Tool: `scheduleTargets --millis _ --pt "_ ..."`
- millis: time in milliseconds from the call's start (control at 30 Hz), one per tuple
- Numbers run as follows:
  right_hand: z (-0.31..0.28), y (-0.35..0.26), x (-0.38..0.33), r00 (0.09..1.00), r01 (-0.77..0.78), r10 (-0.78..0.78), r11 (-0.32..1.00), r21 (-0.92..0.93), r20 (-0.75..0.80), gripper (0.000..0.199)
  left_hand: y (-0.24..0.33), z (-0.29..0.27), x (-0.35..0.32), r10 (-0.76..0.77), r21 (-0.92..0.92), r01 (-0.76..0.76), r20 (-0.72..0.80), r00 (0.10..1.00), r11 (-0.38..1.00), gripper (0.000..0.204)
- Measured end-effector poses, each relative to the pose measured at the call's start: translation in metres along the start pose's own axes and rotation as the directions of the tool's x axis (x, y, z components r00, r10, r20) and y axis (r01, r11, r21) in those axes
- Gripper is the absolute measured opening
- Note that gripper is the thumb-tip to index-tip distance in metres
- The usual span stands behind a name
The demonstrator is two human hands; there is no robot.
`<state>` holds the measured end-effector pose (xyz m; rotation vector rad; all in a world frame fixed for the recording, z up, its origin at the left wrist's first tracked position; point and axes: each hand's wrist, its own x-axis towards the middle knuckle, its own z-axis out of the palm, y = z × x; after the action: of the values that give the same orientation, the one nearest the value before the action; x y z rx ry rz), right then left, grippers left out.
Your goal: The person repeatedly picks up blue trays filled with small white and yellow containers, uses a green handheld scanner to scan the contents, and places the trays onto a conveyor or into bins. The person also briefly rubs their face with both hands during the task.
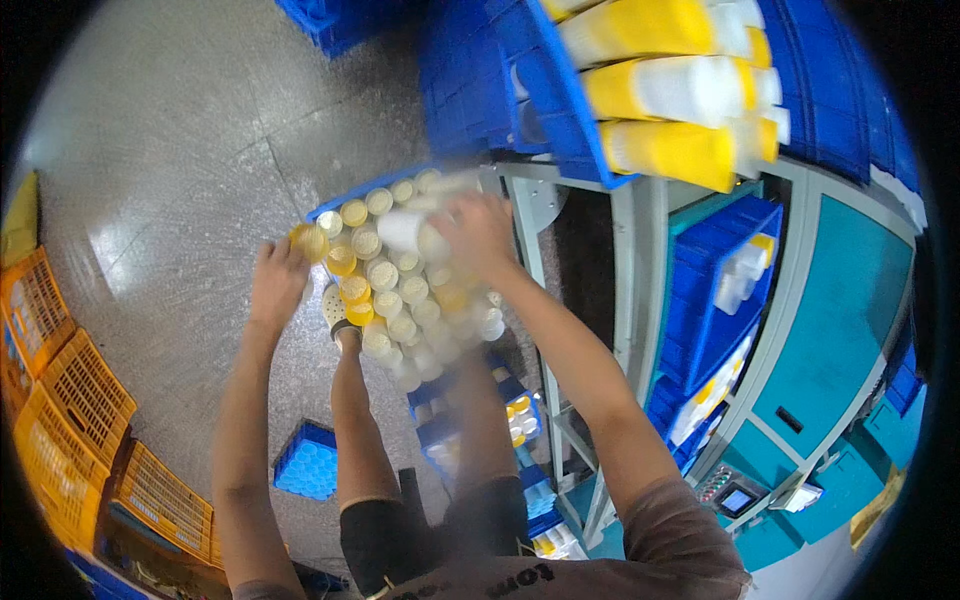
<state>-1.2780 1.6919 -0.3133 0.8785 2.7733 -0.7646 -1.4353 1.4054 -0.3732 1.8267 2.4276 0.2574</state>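
At twelve o'clock, our left hand and right hand clamp a blue tray of yellow-and-white capped bottles; tilting it could spill them.

Yellow, white and blue over grey

The cups are pale white with yellow rims, packed in a blue crate; far right, yellow-and-white stacks fill a blue bin; orange lattice crates sit left on the speckled grey floor; the machine is teal and grey.
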Motion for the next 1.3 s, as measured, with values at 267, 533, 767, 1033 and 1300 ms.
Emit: scheduleTargets --millis 267,533,767,1033,1300 --pt "0.226 0.06 0.092 0.968 -0.219 0.247 0.915 -0.34 0.04 0.026 -0.039 0.187 0.058 0.277 -0.011 -0.277 0.055 0.959 0.961 0.008" --pt "0.248 0.078 0.087 0.971 -0.18 0.232 0.861 -0.475 0.053 0.036 -0.05 0.235 0.046 0.344 0.002 -0.351 0.196 0.918 0.936 0.01" --pt "0.25 0.084 0.077 0.976 -0.154 0.202 0.905 -0.397 0.083 0.033 -0.027 0.236 0.055 0.34 -0.031 -0.364 0.441 0.831 0.931 0.021" --pt "0.205 0.075 0.028 0.991 0.107 -0.116 0.987 -0.121 -0.068 0.02 0.028 0.134 0.031 -0.108 -0.287 0.138 0.116 0.987 0.948 0.029" --pt "-0.049 0.045 -0.138 0.978 0.054 0.042 0.895 0.443 -0.204 0.028 0.223 -0.037 0.087 -0.372 -0.685 0.273 0.003 0.928 0.676 0.02"
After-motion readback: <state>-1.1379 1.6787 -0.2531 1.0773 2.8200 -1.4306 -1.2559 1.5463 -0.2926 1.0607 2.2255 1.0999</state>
